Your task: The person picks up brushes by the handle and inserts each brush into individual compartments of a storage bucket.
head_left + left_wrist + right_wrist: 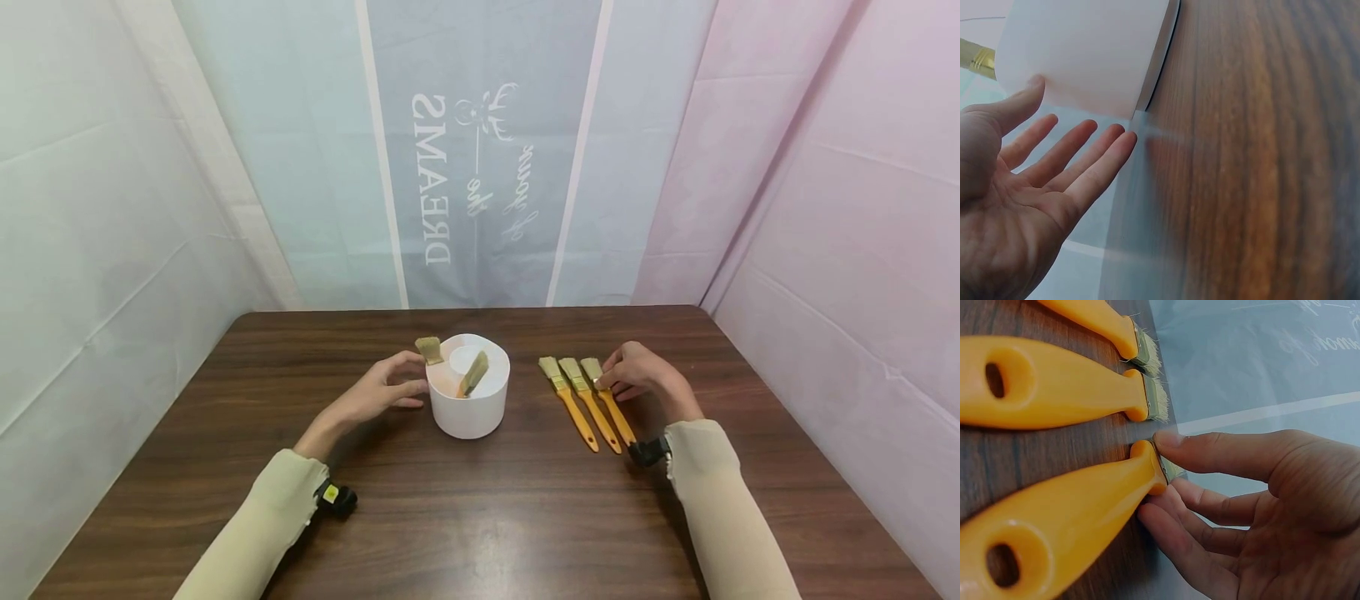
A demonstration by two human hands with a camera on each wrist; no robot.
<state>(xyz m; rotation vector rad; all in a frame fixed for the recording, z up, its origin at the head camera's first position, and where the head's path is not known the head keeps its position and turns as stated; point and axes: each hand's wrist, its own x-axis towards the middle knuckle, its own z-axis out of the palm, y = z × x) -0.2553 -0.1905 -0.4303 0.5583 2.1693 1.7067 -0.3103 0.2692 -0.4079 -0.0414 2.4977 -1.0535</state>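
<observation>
A white round container (468, 417) stands on the table with two paintbrushes in it, bristles up: one (430, 350) at its left rim, another (474, 372) leaning near the front. Beside the container's left wall is my left hand (378, 387), fingers extended and palm facing it, holding nothing. To the right, three paintbrushes with yellow handles lie side by side, bristles away from me. My right hand (637, 371) pinches the rightmost paintbrush (1066, 519) near its metal band, thumb on one side and fingers on the other. The middle paintbrush (592, 404) and left paintbrush (570, 404) lie untouched.
The dark wood-grain table (465, 517) ends at a straight far edge. Behind it hangs a pale printed curtain (480, 167), with white sheets (97, 250) at both sides. Each wrist wears a small black camera on a strap.
</observation>
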